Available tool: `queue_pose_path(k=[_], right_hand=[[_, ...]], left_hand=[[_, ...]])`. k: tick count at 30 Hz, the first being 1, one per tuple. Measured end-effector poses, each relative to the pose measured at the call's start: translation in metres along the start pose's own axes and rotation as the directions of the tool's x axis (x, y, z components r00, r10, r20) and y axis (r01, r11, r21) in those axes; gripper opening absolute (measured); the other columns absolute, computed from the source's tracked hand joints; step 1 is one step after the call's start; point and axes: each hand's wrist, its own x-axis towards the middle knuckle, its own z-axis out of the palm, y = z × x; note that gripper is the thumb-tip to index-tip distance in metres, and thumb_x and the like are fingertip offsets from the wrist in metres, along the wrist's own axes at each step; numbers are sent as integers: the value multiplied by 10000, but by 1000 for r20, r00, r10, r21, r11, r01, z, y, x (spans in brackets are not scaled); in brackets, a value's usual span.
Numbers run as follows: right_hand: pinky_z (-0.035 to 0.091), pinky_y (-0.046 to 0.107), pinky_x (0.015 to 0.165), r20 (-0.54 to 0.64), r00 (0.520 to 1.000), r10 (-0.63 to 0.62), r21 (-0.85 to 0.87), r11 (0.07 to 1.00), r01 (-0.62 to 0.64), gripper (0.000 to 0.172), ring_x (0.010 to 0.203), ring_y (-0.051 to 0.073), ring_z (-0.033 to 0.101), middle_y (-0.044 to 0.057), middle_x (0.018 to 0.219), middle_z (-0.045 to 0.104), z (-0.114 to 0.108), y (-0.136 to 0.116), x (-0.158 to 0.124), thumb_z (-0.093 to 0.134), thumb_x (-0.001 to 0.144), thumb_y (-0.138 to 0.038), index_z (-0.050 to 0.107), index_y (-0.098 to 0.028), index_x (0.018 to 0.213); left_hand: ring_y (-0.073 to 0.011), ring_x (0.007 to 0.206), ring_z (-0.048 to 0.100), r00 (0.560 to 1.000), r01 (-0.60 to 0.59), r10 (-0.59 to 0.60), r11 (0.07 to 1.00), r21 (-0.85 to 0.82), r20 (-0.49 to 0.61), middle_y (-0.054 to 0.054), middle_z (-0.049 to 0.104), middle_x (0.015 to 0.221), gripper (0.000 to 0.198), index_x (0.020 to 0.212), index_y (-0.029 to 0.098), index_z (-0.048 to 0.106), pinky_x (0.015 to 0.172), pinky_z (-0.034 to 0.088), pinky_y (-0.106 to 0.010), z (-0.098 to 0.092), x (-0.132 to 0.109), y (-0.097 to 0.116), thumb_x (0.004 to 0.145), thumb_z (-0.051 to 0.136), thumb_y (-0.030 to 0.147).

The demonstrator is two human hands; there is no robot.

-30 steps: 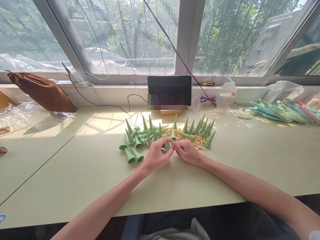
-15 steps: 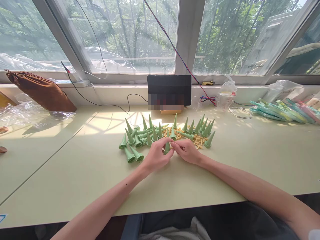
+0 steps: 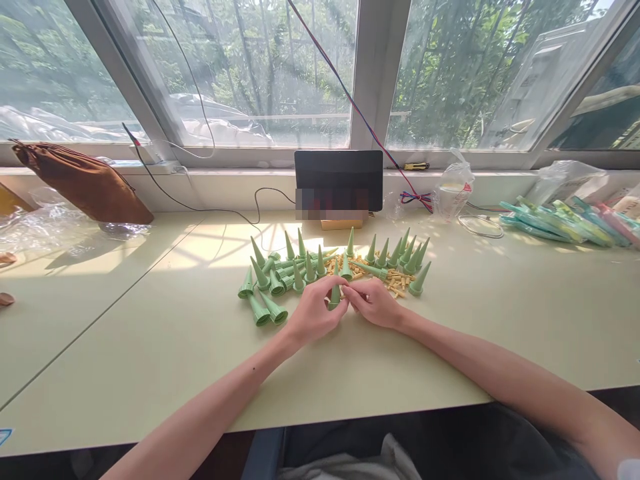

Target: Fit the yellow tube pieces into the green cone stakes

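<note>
My left hand (image 3: 316,308) curls its thumb and fingers around a green plastic cone spike (image 3: 335,297), which stands point up between them. Close against it, my right hand (image 3: 376,302) is pinched at the spike's right side. Whatever its fingertips hold is too small and covered to make out. Behind both hands lie several more green cone spikes (image 3: 277,311), some upright and some on their sides with ribbed, hollow bases showing. Small tan peg-like pieces (image 3: 400,283) are heaped among them.
A dark tablet (image 3: 339,175) on a small stand is at the back by the window. To the left lies a brown drawstring bag (image 3: 85,183) beside clear plastic wrap. A bagged cup (image 3: 451,193) and teal packets (image 3: 550,221) sit at the right.
Almost nothing differs. Both hands keep the same place around the green cone spike, with only a very slight shift of the fingers.
</note>
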Motion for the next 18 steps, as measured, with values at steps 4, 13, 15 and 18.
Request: queue_pose_path(k=[4, 13, 15, 18], right_hand=[[321, 243, 527, 2, 1000, 6, 9, 1000, -6, 470, 485, 94, 392, -24, 501, 465, 0, -1, 0, 387, 997, -379, 473, -171, 584], [396, 233, 574, 64, 998, 12, 118, 993, -19, 410, 528, 102, 486, -13, 567, 542, -4, 0, -1, 376, 1013, -351, 499, -176, 662], [402, 236, 573, 83, 996, 21, 139, 990, -32, 386, 527, 105, 494, -14, 573, 549, -4, 0, -1, 370, 1016, -364, 520, -176, 714], [406, 242, 575, 93, 995, 31, 145, 988, -44, 378, 510, 106, 485, -21, 559, 546, -4, 1, -1, 359, 1021, -383, 541, -173, 765]], left_hand=[[-129, 710, 526, 1000, 19, -19, 1000, -6, -17, -20, 670, 894, 191, 991, 199, 652, 583, 457, -231, 0, 0, -1, 858, 542, 282], [-121, 594, 588, 986, 157, -165, 958, -241, -13, -8, 618, 781, 236, 1016, 205, 632, 480, 518, -224, -1, 1, -3, 850, 575, 363], [-127, 574, 603, 982, 176, -187, 936, -304, -6, -2, 601, 746, 249, 1011, 204, 624, 466, 531, -230, -2, 1, -2, 846, 592, 387], [-132, 568, 617, 980, 187, -201, 920, -345, -4, 4, 586, 720, 264, 998, 201, 621, 469, 544, -235, -2, 1, -2, 836, 614, 409]])
